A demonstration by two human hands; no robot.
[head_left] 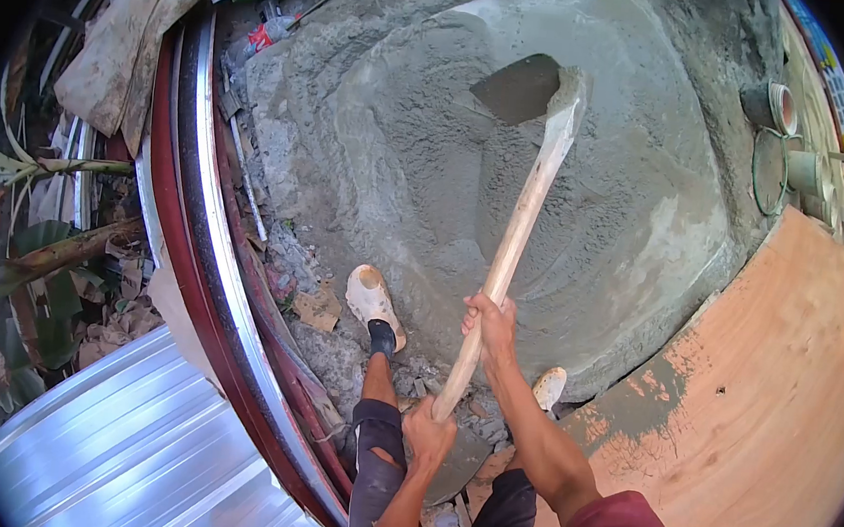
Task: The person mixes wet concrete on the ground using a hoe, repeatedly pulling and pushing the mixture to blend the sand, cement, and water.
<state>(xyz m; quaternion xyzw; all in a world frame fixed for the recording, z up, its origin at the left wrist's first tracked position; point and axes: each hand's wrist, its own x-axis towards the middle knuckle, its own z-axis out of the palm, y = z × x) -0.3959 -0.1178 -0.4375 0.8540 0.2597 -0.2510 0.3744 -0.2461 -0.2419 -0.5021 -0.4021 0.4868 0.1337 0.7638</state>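
A hoe [518, 227] with a pale wooden handle reaches from my body out over a wide bed of wet grey cement mix [431, 164]. Its dark metal blade [521, 87] rests on or in the mix near the far side, and the socket is smeared with cement. My left hand [427, 432] is wrapped round the butt end of the handle, close to my legs. Farther up the same handle, my right hand [493, 322] grips it with the fingers closed. Ridges and furrows mark the mix around the blade.
Dark red and silvery metal lengths [217, 195] run along the left, beside corrugated sheet [155, 451]. A cement-smeared plywood sheet [732, 391] lies at right. Buckets [769, 105] stand at the far right. My light-coloured shoes [375, 305] are at the mix's near edge.
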